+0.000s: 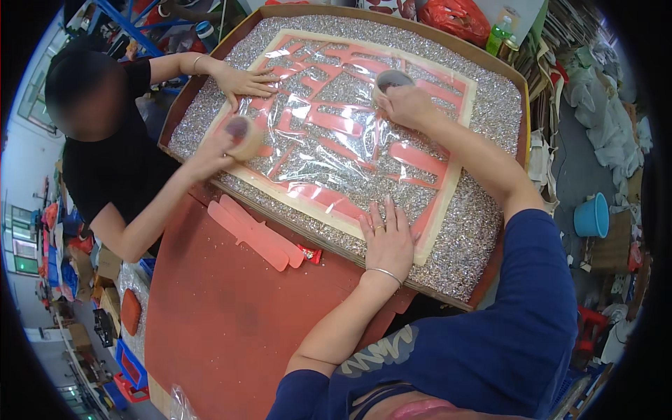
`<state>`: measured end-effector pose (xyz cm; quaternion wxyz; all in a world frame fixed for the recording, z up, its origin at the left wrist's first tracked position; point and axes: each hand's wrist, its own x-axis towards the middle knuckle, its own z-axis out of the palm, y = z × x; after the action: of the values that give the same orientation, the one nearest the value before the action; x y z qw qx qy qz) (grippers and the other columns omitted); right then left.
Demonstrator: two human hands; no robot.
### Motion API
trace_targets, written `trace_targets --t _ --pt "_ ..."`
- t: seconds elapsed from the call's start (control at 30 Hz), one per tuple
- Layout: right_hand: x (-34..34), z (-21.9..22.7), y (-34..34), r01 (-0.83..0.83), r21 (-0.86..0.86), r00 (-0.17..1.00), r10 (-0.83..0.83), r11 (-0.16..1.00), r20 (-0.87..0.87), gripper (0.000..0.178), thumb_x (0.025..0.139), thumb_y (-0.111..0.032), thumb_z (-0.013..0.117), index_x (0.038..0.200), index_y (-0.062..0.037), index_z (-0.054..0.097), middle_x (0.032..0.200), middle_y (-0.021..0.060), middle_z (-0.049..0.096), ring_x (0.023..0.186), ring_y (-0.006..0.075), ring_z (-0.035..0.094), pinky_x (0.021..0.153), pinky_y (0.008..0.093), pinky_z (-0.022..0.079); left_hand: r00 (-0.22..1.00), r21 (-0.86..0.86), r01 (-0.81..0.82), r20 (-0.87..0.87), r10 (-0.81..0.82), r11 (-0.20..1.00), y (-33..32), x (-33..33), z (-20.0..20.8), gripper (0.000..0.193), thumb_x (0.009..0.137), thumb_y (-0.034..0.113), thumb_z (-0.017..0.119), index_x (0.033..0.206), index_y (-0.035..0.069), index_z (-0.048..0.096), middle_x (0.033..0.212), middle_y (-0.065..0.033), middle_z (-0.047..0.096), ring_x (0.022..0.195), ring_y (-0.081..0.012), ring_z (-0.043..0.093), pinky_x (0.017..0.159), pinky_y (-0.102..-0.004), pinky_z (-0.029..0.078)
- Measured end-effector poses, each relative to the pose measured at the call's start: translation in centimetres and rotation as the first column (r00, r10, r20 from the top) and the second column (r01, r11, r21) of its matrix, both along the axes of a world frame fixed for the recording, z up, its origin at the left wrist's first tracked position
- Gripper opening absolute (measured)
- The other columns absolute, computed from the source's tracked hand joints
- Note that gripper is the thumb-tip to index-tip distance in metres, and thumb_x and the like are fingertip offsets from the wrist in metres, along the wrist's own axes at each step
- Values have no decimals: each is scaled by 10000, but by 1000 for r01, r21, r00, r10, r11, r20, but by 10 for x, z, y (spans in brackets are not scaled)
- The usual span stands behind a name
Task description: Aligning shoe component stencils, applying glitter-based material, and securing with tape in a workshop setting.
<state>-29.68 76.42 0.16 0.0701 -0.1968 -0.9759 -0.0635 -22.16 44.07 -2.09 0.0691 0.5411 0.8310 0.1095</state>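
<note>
A clear plastic sheet (329, 150) with coral-pink cut-out shapes and a cream taped border lies over a bed of small glittering stones (483, 241). My left hand (389, 241) rests flat, fingers spread, on the sheet's near edge; it wears a ring and a bracelet. Toward the far right part of the sheet, my right hand (409, 106) grips a roll of tape (384, 82), pressed to the film. At left, a co-worker in black holds a similar roll of tape (250, 143) on the sheet, the other hand (245, 84) flat on its far-left corner.
A shallow wooden-edged tray (526, 105) holds the stones. Coral strips (255, 234) and a small red wrapper (310, 254) lie on the reddish table (210, 336). Beyond the tray are a red plastic bag (458, 21) and a green bottle (499, 35). A blue bucket (591, 215) stands at right.
</note>
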Motion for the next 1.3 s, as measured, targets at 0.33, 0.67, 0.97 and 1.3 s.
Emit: trace_targets --t 0.33,0.67,0.97,1.3 --pt "-61 -11 5 -108 -44 994 108 993 -17 328 980 -287 363 1056 -125 638 848 126 693 752 328 681 632 478 548 999 1 7 39 -7 1000 0 -2 -1 596 941 382 485 1368 -20 381 1494 -252 268 1375 -488 216 1095 -622 164" --pt "-109 -14 29 -1 166 997 13 986 -73 283 935 -310 451 1106 -146 605 850 132 688 764 311 684 622 448 548 996 15 -2 85 1 1000 0 -1 2 582 945 364 480 1365 -29 391 1489 -254 273 1368 -490 220 1092 -623 170" --pt "-123 -10 15 -3 237 997 22 971 -77 332 940 -352 459 1104 -96 592 864 136 682 784 320 676 634 473 539 997 23 -16 79 14 1000 1 0 5 572 948 363 472 1358 -29 399 1486 -256 285 1366 -493 237 1089 -621 183" --pt "-117 -18 -49 -307 156 896 341 939 -286 369 969 -315 411 846 -76 663 692 126 645 683 313 656 608 436 535 998 46 -37 55 34 998 2 1 4 578 945 364 469 1348 -45 401 1482 -255 293 1366 -488 246 1101 -609 172"
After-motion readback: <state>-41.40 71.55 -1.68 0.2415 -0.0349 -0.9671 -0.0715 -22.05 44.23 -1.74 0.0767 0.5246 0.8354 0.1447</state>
